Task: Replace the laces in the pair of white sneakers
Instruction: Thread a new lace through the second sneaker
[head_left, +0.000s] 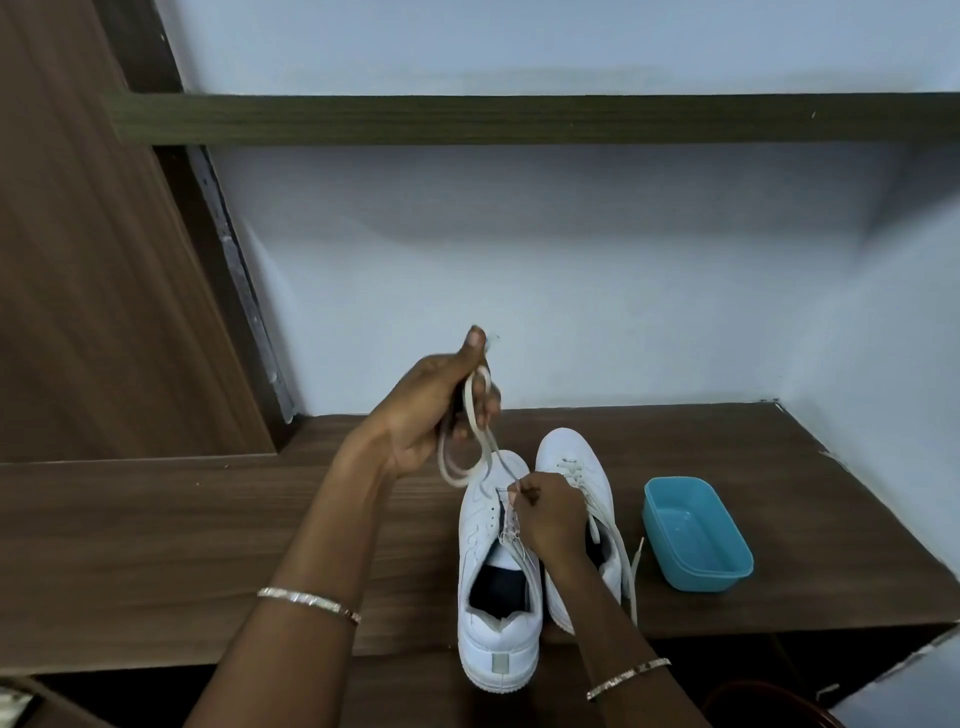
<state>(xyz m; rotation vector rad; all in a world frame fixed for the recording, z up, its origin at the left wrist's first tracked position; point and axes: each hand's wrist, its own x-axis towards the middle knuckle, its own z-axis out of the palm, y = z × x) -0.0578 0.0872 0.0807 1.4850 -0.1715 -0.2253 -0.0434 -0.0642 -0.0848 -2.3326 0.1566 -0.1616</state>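
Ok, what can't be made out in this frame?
Head view: right sneaker, its middle hidden by the right hand and forearm.
Head view: which eyelet of the left sneaker the lace passes, too small and covered by fingers.
Head view: lace tip above the left hand, blurred.
Head view: reddish object, cut off by the bottom edge.

I see white sneakers (480, 530), a cream lace (475, 415), a turquoise tub (727, 569), a brown wood-grain desk (156, 545) and a pale blue wall (571, 286).

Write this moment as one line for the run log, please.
left hand: holds lace loops raised | right hand: pinches lace at eyelets of nearer sneaker | other sneaker: laced | blue tub: beside sneakers
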